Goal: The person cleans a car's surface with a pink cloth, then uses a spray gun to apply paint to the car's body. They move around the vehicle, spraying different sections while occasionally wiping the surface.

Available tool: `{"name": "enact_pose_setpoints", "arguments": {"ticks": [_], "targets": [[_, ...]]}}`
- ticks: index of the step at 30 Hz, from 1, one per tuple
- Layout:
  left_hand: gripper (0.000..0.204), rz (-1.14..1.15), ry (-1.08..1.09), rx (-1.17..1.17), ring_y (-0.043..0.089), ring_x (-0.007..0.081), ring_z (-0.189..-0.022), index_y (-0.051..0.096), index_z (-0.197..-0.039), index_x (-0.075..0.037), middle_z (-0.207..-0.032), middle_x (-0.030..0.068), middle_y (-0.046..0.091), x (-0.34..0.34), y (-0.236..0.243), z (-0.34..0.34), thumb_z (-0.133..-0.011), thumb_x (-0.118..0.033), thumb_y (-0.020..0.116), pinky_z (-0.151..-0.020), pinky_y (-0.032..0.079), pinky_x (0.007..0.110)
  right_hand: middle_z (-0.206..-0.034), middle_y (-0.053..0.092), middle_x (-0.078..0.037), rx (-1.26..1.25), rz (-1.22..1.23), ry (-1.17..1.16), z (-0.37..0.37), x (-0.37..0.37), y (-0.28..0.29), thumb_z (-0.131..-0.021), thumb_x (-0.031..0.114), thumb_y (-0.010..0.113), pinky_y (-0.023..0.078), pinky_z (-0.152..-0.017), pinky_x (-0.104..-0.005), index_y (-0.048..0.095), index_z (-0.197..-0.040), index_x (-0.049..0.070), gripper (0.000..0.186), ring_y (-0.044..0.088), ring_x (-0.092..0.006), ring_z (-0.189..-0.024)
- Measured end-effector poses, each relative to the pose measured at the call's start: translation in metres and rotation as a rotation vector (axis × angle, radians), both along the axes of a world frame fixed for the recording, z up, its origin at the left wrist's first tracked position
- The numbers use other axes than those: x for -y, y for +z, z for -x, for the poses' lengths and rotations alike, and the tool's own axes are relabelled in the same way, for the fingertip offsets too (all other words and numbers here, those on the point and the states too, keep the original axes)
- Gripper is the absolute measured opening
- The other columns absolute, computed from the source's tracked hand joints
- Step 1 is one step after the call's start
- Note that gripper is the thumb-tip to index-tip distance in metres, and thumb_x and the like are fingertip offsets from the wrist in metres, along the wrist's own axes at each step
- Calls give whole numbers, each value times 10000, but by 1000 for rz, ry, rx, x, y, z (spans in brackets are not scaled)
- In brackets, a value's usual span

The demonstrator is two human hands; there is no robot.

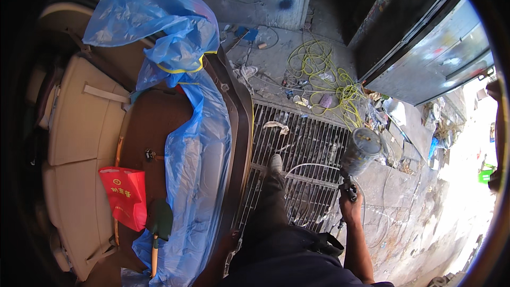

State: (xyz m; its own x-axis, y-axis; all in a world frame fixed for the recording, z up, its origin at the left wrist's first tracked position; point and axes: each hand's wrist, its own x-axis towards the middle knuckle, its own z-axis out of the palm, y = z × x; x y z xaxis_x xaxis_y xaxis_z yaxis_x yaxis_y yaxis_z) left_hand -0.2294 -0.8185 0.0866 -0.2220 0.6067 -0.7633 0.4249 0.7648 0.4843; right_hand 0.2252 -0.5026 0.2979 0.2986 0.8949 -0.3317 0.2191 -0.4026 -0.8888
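Note:
My right hand (350,208) is wrapped round the handle of a spray gun (349,188), held out over the floor at my right. On top of the gun sits a grey, paint-stained cup (365,148), and a thin pale hose (313,165) runs near it. My left hand (229,240) is low, close to the brown sill (244,127) of an open vehicle; it is in deep shadow and its fingers cannot be made out. Beside it, blue plastic sheeting (199,165) covers the vehicle's edge, with yellow tape (183,68) along part of it.
Inside the vehicle are beige seats (74,111), a red bag (125,196) and a small wooden-handled shovel (155,252). My foot (274,163) stands on a metal floor grate (313,133). Ahead lie a tangled yellow-green hose (313,61) and litter, near a metal door (435,53).

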Motion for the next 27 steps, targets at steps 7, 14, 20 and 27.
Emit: {"name": "enact_pose_setpoints", "arguments": {"ticks": [7,14,20,27], "targets": [[321,-268,-224,187,768,328,-1138,672,-1325,-23,-1203,218,784,-317,74,-49,-1083,-234,667,-969,589,418,-1026,709,6,103,-236,-304,-144,-128,69,-1062,85,663,397,-635,-218,714,-1312,15,265,553,-40,-760],[311,-442,-167,387,758,259,-1174,639,-1380,15,-1258,198,769,-521,96,-76,-1099,-119,647,-1002,580,366,-796,577,13,452,-494,-269,-98,-268,179,-1094,222,576,375,-609,-255,624,-1417,-22,408,422,-49,-608],[348,-384,-95,312,750,266,-1206,634,-1387,17,-1271,199,768,-617,112,-75,-1087,-159,644,-1030,572,379,-1026,636,-17,195,-489,-71,-90,-392,135,-1070,161,607,349,-620,-225,641,-1324,-21,314,509,-37,-763],[378,-144,116,-21,766,310,-1162,729,-1328,-122,-1172,149,805,-680,155,-83,-1051,-370,666,-975,592,420,-740,495,69,27,-485,303,-2,-630,131,-1094,275,617,265,-544,-240,653,-1218,44,264,389,-23,-607]]}}
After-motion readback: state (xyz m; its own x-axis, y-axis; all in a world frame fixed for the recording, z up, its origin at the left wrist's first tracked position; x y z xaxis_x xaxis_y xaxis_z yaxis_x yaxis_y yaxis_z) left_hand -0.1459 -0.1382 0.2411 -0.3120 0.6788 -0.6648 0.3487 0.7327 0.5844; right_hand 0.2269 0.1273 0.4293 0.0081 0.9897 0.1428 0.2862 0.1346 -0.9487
